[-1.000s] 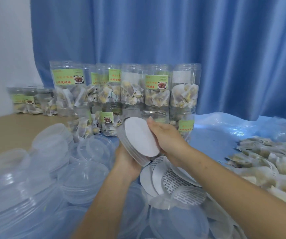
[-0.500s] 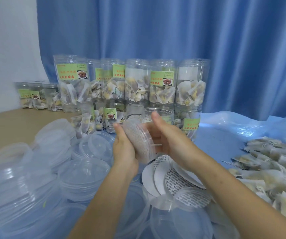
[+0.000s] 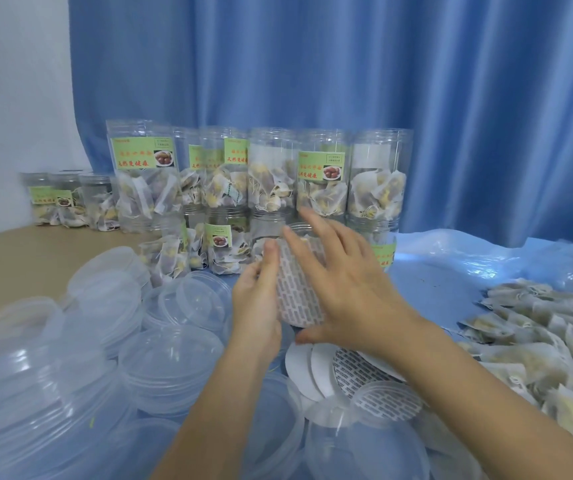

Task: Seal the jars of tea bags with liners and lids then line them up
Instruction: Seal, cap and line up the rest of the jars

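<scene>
My left hand (image 3: 255,306) grips a clear plastic lid by its left edge, tilted on edge above the table. A round liner (image 3: 297,294) with a grey dashed pattern sits in the lid, facing me. My right hand (image 3: 344,289) lies across the lid's right side, fingers spread over the liner and thumb under the lower rim. Behind the hands, tall clear jars of tea bags (image 3: 145,174) with green labels stand stacked in two rows. An uncapped jar (image 3: 299,228) is right behind the lid.
Loose liners (image 3: 342,370) lie below my right wrist. Clear lids (image 3: 174,368) are heaped at the left and front. Loose tea bags (image 3: 537,334) cover the blue sheet at the right. More jars (image 3: 67,199) stand at the far left by the wall. A blue curtain hangs behind.
The lid has turned, so the liner's patterned side faces me instead of its white side. My right hand has shifted from the lid's back to lie flat over the liner.
</scene>
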